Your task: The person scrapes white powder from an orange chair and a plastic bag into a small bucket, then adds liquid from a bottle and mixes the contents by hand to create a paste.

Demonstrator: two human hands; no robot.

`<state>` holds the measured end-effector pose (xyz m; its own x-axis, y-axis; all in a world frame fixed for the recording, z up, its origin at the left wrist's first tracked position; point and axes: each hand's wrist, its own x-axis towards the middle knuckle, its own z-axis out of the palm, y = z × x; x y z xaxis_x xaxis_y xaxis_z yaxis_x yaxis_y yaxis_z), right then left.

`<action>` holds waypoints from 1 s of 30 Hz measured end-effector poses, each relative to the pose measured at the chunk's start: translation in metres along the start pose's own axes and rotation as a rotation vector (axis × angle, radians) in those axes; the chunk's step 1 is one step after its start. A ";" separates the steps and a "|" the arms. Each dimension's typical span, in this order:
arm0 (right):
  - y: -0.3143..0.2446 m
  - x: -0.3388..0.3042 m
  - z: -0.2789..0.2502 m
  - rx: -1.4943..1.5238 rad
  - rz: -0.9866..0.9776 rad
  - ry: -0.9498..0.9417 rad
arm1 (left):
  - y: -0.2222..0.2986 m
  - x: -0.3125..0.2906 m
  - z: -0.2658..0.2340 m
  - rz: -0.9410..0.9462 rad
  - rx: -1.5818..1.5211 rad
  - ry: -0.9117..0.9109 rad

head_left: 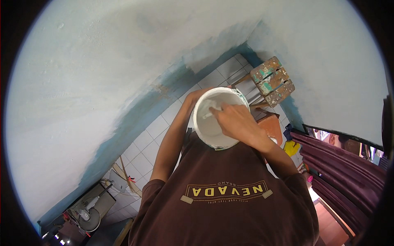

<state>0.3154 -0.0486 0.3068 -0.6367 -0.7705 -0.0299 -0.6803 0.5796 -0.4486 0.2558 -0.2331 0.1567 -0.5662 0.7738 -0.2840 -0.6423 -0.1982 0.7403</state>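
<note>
A white bucket [197,123] is tipped so that its mouth faces up toward me, close to my chest. Smears of white paint or putty coat its rim and inner wall. My left hand [198,95] holds the bucket at its far left side, with most of the fingers hidden behind the rim. Inside the mouth is my right hand [236,121], its fingers curled and the index fingertip near a small whitish piece [207,115] against the inner wall. What the fingers grip there is too unclear to name.
A paint-spattered wooden stool [273,80] stands in the far corner by the half-painted wall [102,82]. Beyond my right arm are an orange object [271,127], a yellow cloth-like item [292,148] and a dark red curtain [340,158]. An electric fan [88,217] sits lower left.
</note>
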 end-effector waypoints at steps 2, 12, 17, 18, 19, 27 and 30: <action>0.007 -0.004 -0.003 -0.090 0.113 -0.071 | 0.005 -0.002 0.004 -0.045 -0.050 -0.010; 0.004 -0.015 -0.001 0.115 -0.017 -0.397 | 0.016 -0.017 0.030 -0.034 -0.068 0.249; 0.001 -0.001 0.005 0.044 0.048 -0.065 | 0.019 -0.011 0.027 -0.183 -0.098 0.239; 0.006 -0.001 0.004 0.046 0.050 -0.069 | 0.021 -0.012 0.029 -0.159 -0.108 0.196; 0.012 -0.002 0.003 -0.002 0.099 -0.100 | 0.018 -0.012 0.029 -0.148 -0.114 0.175; 0.014 -0.021 -0.007 -0.018 -0.014 -0.434 | 0.003 -0.014 0.017 0.051 -0.008 0.118; 0.000 -0.014 -0.005 0.134 -0.082 -0.292 | 0.003 -0.014 0.017 0.042 -0.007 0.122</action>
<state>0.3222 -0.0367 0.3120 -0.4375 -0.8680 -0.2348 -0.6587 0.4872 -0.5734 0.2708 -0.2341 0.1732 -0.6507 0.6861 -0.3254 -0.6202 -0.2330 0.7490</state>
